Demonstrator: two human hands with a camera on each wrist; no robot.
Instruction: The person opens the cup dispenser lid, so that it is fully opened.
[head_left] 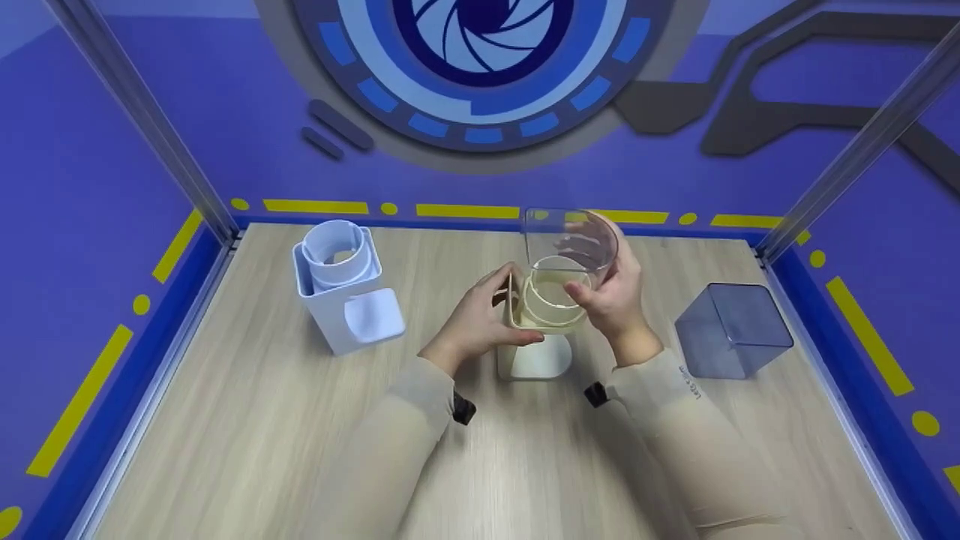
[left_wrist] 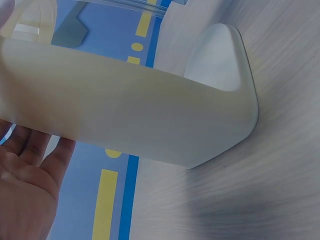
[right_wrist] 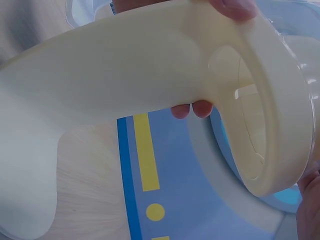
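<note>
In the middle of the table stands a cream plastic stand (head_left: 540,361), with a flat foot below and a ring-shaped opening at its top. My left hand (head_left: 474,321) grips the upper part of this stand, thumb in front and fingers behind. A clear plastic container (head_left: 559,234) is held by my right hand (head_left: 621,289), its fingers round the far side and its thumb near the ring. The container overlaps the stand's top in the head view. From the right wrist, the ring's underside shows on the cream stand (right_wrist: 115,70), with the clear container beyond it.
A pale blue stand (head_left: 322,322) of similar shape, with a round collar on top, is at the left of the table (head_left: 225,450). At the right sits a grey see-through box (head_left: 731,334). Patterned blue walls and metal posts (head_left: 862,150) bound the table.
</note>
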